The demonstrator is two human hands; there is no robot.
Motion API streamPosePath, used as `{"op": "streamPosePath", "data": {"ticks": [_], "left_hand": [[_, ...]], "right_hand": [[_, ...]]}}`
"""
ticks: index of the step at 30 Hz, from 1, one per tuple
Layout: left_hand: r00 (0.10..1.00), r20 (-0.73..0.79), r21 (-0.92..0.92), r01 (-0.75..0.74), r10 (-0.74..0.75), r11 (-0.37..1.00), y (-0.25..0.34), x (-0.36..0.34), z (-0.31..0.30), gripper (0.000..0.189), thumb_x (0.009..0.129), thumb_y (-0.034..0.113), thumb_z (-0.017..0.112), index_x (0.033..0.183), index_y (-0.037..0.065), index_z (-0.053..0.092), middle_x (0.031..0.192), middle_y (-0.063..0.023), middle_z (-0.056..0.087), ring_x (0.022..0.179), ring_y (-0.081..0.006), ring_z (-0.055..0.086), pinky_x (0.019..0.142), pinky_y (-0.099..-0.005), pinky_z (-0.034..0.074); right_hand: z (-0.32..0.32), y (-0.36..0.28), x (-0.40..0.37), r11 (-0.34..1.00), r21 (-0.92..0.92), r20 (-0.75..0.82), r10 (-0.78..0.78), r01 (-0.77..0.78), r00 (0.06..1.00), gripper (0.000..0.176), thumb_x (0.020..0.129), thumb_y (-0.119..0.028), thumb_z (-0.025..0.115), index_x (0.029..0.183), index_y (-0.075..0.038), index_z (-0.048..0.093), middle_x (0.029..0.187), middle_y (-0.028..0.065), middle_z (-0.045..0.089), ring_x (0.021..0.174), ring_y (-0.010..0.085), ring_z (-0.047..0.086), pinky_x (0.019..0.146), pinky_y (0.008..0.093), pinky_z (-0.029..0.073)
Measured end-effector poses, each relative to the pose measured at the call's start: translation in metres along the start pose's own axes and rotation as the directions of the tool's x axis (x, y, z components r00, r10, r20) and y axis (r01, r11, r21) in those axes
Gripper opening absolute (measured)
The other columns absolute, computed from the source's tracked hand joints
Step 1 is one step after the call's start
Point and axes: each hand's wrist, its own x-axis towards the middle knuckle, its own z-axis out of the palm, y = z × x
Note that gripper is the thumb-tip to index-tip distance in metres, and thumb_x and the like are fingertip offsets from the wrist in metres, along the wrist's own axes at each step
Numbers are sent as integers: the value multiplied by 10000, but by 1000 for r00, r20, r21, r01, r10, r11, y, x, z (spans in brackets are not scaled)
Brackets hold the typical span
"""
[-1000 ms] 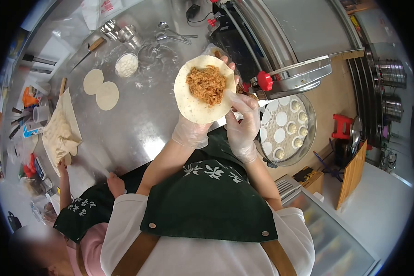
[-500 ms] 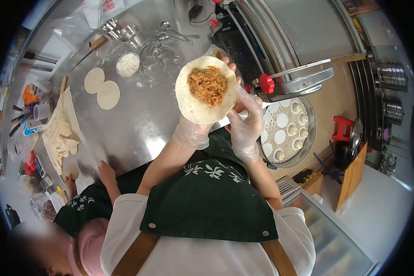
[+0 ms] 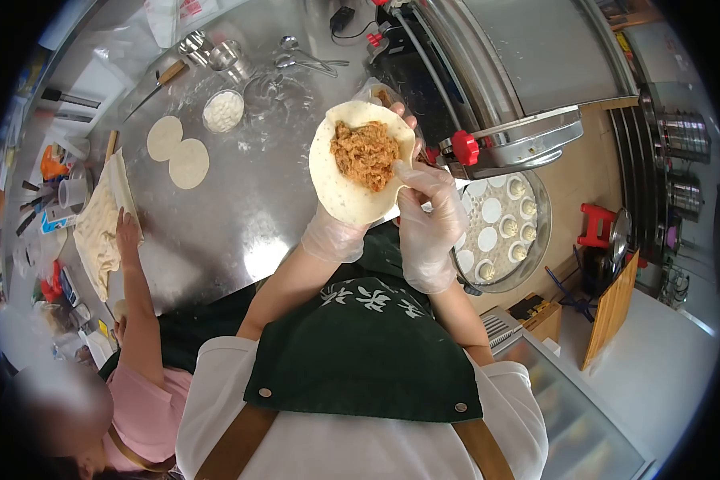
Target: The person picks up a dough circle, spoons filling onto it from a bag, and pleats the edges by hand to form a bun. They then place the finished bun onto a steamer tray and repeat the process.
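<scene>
A round dough wrapper (image 3: 326,172) carries a mound of orange-brown shredded filling (image 3: 364,152). My gloved left hand (image 3: 334,236) supports it from below; the wrapper hides the palm, and some fingertips show past its upper right edge. The thumb and fingers of my gloved right hand (image 3: 432,228) pinch the wrapper's right rim, beside the filling. Just beyond the wrapper, a small container (image 3: 384,94) with similar filling is partly hidden.
Two dough rounds (image 3: 188,165), a bowl of white dough pieces (image 3: 223,111), spoons (image 3: 312,64) and a knife (image 3: 156,86) lie on the steel table (image 3: 208,232). Right stands a round tray (image 3: 536,264) of buns and paper discs. A co-worker's hand (image 3: 126,228) touches a dough sheet (image 3: 96,232).
My right thumb and fingers have closed on the wrapper's right rim, which now folds slightly. The wrapper has shifted a little down and right. The co-worker's arm has reached to the dough sheet.
</scene>
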Motion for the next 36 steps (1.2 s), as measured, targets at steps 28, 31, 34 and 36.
{"op": "streamPosePath", "data": {"ticks": [28, 31, 34, 36], "left_hand": [[995, 95, 183, 3, -21, 983, 4, -12, 6, 560, 1009, 199, 533, 1519, 83, 334, 1560, -170, 354, 1424, -327, 389, 1155, -449, 398], [989, 150, 221, -20, -14, 975, 4, -12, 0, 565, 1014, 223, 527, 1526, 94, 326, 1569, -173, 340, 1427, -333, 385, 1160, -452, 391], [988, 150, 211, -9, -23, 978, 3, -12, -1, 554, 1022, 250, 507, 1525, 98, 330, 1564, -174, 350, 1422, -334, 391, 1159, -452, 392], [985, 169, 168, 4, -32, 986, 1, -9, -6, 546, 1028, 264, 491, 1522, 96, 333, 1560, -173, 357, 1416, -334, 398, 1155, -449, 397]], "right_hand": [[-17, -9, 13, 1000, -8, 97, -17, 18, 995, 351, 747, 164, 689, 1038, -30, 659, 985, 102, 721, 750, 192, 687, 637, 265, 545], [-20, -7, 15, 991, -136, 140, 37, -18, 989, 423, 727, 163, 684, 1085, -62, 684, 977, 97, 696, 757, 195, 675, 645, 269, 543], [-23, -1, 17, 986, -160, 155, -14, 39, 988, 484, 716, 144, 684, 1134, -99, 699, 956, 86, 677, 746, 187, 660, 647, 273, 538], [-22, -7, 18, 993, -115, 151, 25, -8, 988, 470, 716, 130, 689, 1126, -99, 704, 952, 84, 669, 738, 182, 655, 651, 273, 536]]}}
